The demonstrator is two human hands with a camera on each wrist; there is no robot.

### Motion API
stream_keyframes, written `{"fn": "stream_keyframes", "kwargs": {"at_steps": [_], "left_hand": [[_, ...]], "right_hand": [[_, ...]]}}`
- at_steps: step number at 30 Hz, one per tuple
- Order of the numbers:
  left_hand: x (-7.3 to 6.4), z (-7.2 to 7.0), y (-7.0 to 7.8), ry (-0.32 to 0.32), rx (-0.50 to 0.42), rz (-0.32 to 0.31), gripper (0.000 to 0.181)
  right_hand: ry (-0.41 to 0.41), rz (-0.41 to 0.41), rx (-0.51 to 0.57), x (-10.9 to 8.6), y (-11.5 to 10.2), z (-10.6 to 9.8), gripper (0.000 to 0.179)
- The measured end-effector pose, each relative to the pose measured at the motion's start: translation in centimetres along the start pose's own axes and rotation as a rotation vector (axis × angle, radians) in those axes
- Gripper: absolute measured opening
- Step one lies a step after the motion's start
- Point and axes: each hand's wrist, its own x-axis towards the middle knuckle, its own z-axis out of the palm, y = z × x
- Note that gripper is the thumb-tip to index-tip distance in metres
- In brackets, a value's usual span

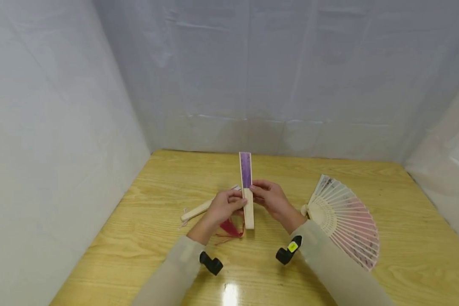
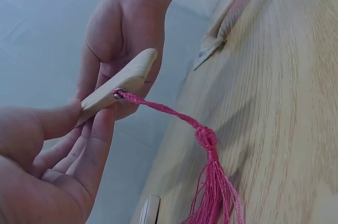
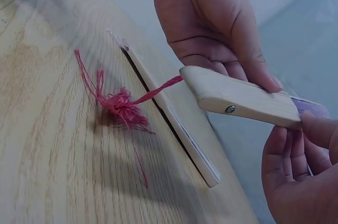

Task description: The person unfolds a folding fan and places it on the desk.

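Observation:
A folded hand fan (image 1: 246, 170), purple at its upper part with pale wooden ribs below, is held upright over the table between both hands. My left hand (image 1: 225, 207) pinches its wooden part from the left, thumb across the front. From the right, my right hand (image 1: 272, 199) pinches it a little higher, where wood meets purple. A red-pink tassel (image 2: 211, 182) hangs by a cord from the rivet at the fan's base. Behind the left hand, a second folded fan (image 1: 196, 211) lies on the table, partly hidden.
To the right, a spread fan (image 1: 346, 221) with pale ribs and a white-to-pink leaf lies on the wooden table (image 1: 137, 255), beside the right forearm. Whitish sheeting (image 1: 252, 76) hangs behind the table and at both sides.

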Motion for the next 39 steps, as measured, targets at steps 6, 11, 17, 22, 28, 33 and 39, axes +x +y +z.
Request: {"fn": "stream_keyframes", "kwargs": {"at_steps": [6,11,17,22,28,33,39], "left_hand": [[0.1,-0.1,-0.3,-0.013,-0.001,-0.012,0.027],[0.1,-0.1,-0.4,-0.011,-0.001,-0.016,0.025],[0.0,-0.1,-0.5,-0.002,-0.010,-0.013,0.023],[0.1,0.0,-0.6,0.021,-0.031,-0.001,0.018],[0.2,0.0,-0.8,0.039,-0.063,0.010,0.018],[0.3,-0.1,-1.0,0.051,-0.065,-0.001,0.022],[0.2,-0.3,-1.2,0.060,-0.061,-0.020,0.027]], "right_hand": [[-0.004,-0.006,-0.002,0.0,0.1,-0.1,0.032],[-0.002,-0.013,-0.002,0.1,0.0,-0.1,0.023],[-0.006,-0.023,0.007,0.0,-0.3,0.1,0.007],[0.007,-0.020,0.039,0.0,-0.4,0.2,0.003],[0.021,-0.011,0.048,0.0,-0.4,0.1,0.004],[0.040,-0.013,0.070,-0.1,-0.3,0.0,0.005],[0.073,-0.015,0.073,-0.1,-0.1,-0.2,0.009]]}}
